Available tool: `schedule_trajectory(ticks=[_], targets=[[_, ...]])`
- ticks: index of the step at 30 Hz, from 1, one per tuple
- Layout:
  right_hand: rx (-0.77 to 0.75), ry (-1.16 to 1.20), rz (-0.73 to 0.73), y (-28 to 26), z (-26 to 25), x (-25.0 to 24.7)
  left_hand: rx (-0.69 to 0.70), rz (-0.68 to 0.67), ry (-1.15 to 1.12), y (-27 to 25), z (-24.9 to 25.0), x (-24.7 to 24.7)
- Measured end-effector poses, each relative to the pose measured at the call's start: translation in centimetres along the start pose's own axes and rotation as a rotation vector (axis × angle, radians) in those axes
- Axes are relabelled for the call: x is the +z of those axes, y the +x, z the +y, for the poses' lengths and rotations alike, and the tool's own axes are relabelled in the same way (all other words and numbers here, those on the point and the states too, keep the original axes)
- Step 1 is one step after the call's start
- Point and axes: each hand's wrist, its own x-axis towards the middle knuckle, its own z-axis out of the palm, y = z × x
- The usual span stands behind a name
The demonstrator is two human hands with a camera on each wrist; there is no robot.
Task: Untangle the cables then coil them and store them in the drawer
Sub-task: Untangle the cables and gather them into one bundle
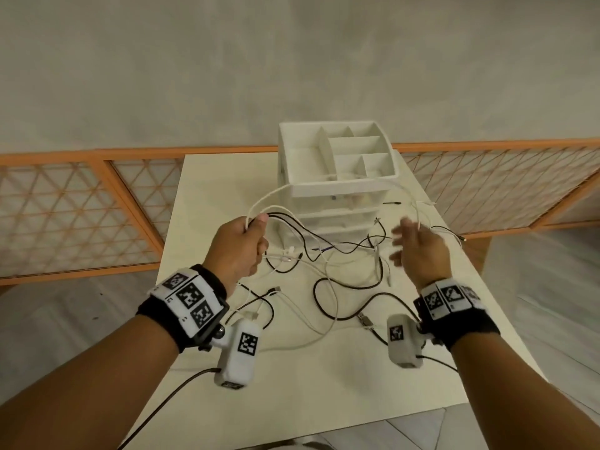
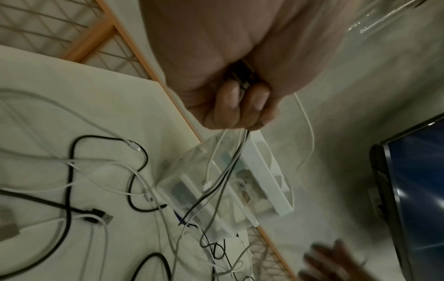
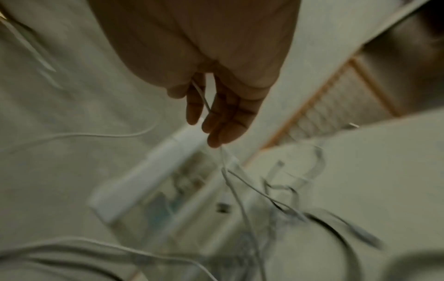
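Cables (image 1: pixel 324 271), black and white, lie tangled over the middle of the surface (image 1: pixel 422 368), running from our wrists up to the drawer unit (image 1: pixel 337 193) at the far edge. Our left hand (image 1: pixel 242 246) has its fingers (image 2: pixel 240 110) curled tight round a small bunch, both white and black strands, lifted off the surface. One white cable (image 1: pixel 324 188) arcs from that fist across the front of the unit to our right hand (image 1: pixel 417 246). That hand is blurred; its fingers (image 3: pixel 223 117) are fairly straight and spread, and the white strand runs between them instead of being squeezed, so we judge it a loose guide more than a grip. The drawers look shut, though we cannot tell for sure, and no cable is coiled yet, so we judge ourselves early in the untangling. These cables should be light, limp and smooth, likely to slide through slack fingers and to drag their neighbours along wherever they cross. The stiff parts are the plugs, such as the one (image 1: pixel 365 319) near our right wrist, which may snag in loops. We would take hold of one cable close to its plug and feed that end back through the crossings, pulling gently so that knots do not tighten.
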Motion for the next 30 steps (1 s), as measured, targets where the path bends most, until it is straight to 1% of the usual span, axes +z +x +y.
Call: schedule_trajectory(ticks=[2,3,4,6,7,8,10,11,14,15,17,19,21,23,24,25,27,29,30], targets=[[-0.22,0.041,0.037,0.4,-3.8,-1.1,-0.016,-0.017,0.007,-0.1,0.2,0.9],[-0.304,0.055,-0.004,0.2,-5.4,-1.7,-0.023,-0.021,0.002,-0.2,0.2,1.1],[-0.36,0.036,-0.095,-0.2,-6.5,-2.1,-0.023,-0.022,-0.007,-0.2,0.3,1.3],[-0.425,-0.04,-0.339,-1.3,-7.8,-2.2,0.0,-0.016,-0.034,-0.4,0.7,1.5],[-0.463,-0.064,-0.401,-1.8,-8.2,-2.0,0.014,-0.014,-0.044,-0.4,1.0,1.6],[-0.504,-0.07,-0.395,-2.2,-8.5,-1.9,0.027,-0.017,-0.049,-0.6,1.4,1.6],[-0.544,-0.036,-0.315,-2.6,-9.4,-1.8,0.066,-0.034,-0.059,-0.9,2.1,1.9],[-0.536,-0.023,-0.329,-2.8,-9.8,-1.7,0.093,-0.046,-0.072,-1.1,2.6,2.1],[-0.473,0.023,-0.536,-4.5,-10.8,-0.7,0.173,-0.108,-0.13,-1.8,4.1,3.4],[-0.476,0.045,-0.573,-5.1,-11.0,-0.2,0.193,-0.14,-0.124,-1.8,4.3,4.1],[-0.5,0.107,-0.594,-5.8,-11.5,0.6,0.206,-0.207,-0.08,-2.1,4.2,5.5],[-0.507,0.172,-0.578,-5.9,-12.2,0.7,0.191,-0.286,0.031,-2.1,3.2,6.6],[-0.509,0.202,-0.522,-5.3,-12.7,0.1,0.19,-0.371,0.238,-2.0,1.5,6.8],[-0.482,0.172,-0.391,-4.1,-12.7,-1.2,0.18,-0.415,0.488,-1.7,-0.5,6.1],[-0.457,0.13,-0.305,-3.4,-12.7,-2.1,0.151,-0.407,0.593,-1.6,-1.3,5.5],[-0.436,0.038,-0.221,-2.6,-12.5,-2.9,0.11,-0.385,0.661,-1.5,-2.2,4.7],[-0.371,-0.258,-0.098,-0.8,-11.5,-4.6,0.045,-0.333,0.71,-1.4,-3.4,3.3],[-0.219,-0.485,-0.05,0.9,-9.7,-5.6,0.032,-0.294,0.713,-1.1,-3.6,2.0],[-0.152,-0.541,-0.019,1.8,-8.5,-5.8,0.035,-0.276,0.705,-1.0,-3.3,1.5]])
